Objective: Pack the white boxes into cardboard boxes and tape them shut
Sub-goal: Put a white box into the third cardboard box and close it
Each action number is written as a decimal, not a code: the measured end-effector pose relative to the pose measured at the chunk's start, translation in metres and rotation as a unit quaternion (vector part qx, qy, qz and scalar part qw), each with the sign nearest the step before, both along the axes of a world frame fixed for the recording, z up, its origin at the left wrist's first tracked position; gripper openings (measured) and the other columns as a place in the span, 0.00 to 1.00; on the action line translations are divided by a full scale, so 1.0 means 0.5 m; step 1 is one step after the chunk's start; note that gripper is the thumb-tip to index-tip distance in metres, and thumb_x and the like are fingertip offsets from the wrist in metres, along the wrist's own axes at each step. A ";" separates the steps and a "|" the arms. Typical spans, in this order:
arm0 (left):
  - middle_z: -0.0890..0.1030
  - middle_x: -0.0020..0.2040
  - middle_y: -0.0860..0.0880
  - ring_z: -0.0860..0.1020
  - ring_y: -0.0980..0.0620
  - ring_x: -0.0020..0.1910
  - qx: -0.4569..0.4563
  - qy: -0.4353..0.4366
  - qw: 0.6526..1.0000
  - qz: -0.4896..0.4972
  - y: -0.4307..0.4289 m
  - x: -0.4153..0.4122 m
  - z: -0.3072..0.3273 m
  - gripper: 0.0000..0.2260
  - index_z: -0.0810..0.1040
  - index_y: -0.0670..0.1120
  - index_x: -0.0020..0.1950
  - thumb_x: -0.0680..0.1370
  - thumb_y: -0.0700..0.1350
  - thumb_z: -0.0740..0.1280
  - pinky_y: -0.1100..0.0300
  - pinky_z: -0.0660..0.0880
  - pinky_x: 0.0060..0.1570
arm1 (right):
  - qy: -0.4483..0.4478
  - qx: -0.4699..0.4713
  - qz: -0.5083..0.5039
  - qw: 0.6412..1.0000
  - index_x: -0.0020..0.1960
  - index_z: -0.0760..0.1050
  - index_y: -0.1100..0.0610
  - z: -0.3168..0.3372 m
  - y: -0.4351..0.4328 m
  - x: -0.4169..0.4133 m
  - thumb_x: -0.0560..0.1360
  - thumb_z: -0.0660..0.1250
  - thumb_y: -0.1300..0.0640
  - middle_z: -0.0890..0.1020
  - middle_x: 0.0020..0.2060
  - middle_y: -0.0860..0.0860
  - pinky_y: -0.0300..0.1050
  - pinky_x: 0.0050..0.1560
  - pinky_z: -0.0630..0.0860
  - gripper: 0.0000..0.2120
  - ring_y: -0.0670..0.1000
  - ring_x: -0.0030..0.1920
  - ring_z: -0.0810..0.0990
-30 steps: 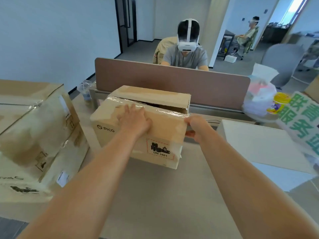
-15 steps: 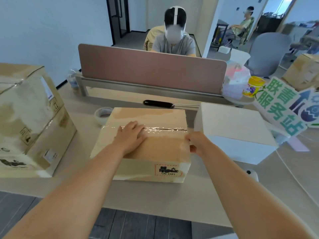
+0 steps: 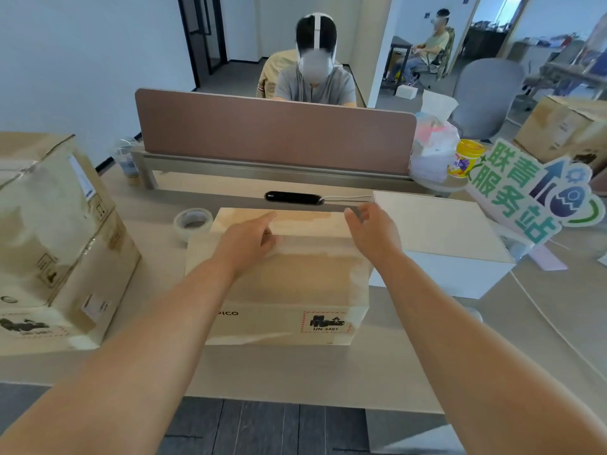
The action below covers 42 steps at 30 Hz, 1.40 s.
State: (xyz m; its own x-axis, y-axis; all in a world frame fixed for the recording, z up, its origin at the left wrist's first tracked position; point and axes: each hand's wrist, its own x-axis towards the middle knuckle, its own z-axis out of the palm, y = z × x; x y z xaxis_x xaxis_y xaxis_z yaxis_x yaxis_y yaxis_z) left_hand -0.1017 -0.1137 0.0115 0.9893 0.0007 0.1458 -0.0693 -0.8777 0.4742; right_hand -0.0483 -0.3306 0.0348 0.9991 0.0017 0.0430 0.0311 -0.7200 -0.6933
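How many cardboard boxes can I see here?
4. The centre box lies under the left hand; an upper box looks stacked on a lower box at left; a far box sits beyond the green sign. Others may be hidden.

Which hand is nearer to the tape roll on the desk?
Left. The left hand lies on the cardboard box top, just right of the tape roll; the right hand is at the box's far right corner.

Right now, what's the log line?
cardboard box: closed | left hand: rests on top | right hand: relaxed, right edge | tape roll: beside box
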 end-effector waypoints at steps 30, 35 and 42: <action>0.75 0.60 0.47 0.73 0.46 0.60 0.152 0.211 0.965 -0.041 0.011 -0.161 -0.070 0.26 0.71 0.50 0.68 0.72 0.50 0.72 0.54 0.71 0.55 | 0.126 -0.262 0.330 0.898 0.64 0.74 0.54 -0.124 0.078 -0.155 0.69 0.74 0.54 0.78 0.57 0.51 0.48 0.57 0.73 0.24 0.54 0.57 0.76; 0.75 0.57 0.48 0.73 0.46 0.57 0.190 0.160 0.968 -0.019 -0.002 -0.165 -0.094 0.21 0.71 0.55 0.68 0.75 0.49 0.68 0.56 0.69 0.48 | 0.056 -0.315 0.298 0.899 0.64 0.73 0.51 -0.156 0.085 -0.168 0.75 0.67 0.53 0.76 0.55 0.52 0.46 0.47 0.72 0.18 0.54 0.59 0.73; 0.78 0.58 0.48 0.76 0.48 0.57 0.175 0.265 0.947 -0.046 0.008 -0.136 -0.073 0.23 0.74 0.50 0.66 0.72 0.47 0.72 0.58 0.71 0.49 | 0.123 -0.297 0.337 0.885 0.63 0.74 0.54 -0.146 0.103 -0.155 0.71 0.73 0.54 0.78 0.55 0.52 0.47 0.53 0.74 0.21 0.54 0.56 0.76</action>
